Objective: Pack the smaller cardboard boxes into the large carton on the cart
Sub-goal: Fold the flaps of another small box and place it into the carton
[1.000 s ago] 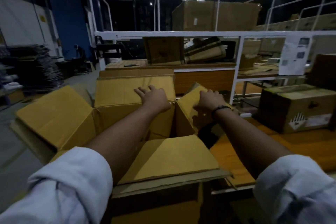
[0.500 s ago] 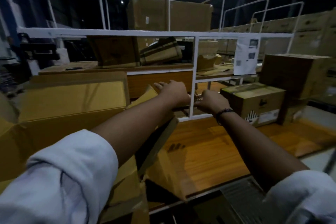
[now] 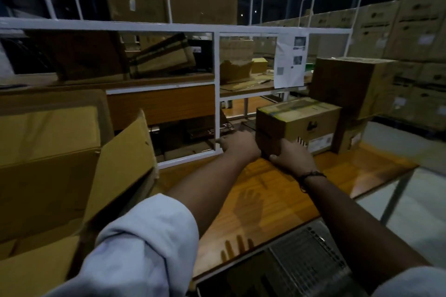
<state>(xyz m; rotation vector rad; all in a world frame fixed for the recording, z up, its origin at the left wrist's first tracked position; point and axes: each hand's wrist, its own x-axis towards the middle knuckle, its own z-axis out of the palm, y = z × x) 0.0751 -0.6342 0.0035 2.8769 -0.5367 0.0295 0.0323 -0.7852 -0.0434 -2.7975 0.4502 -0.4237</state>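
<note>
Head view: my right hand [image 3: 292,157] grips the near bottom corner of the small brown cardboard box [image 3: 300,121] on the orange wooden table [image 3: 350,167]. My left hand [image 3: 239,146] lies against its left side, grip unclear. The large open yellow-brown carton [image 3: 72,164] stands apart, left.

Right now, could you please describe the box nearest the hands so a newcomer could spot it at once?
Find the wooden table before the white frame. The small box stands on it just left of the stacked cartons, gripped by the right hand. Only it has yellow-green tape across its top.
</note>
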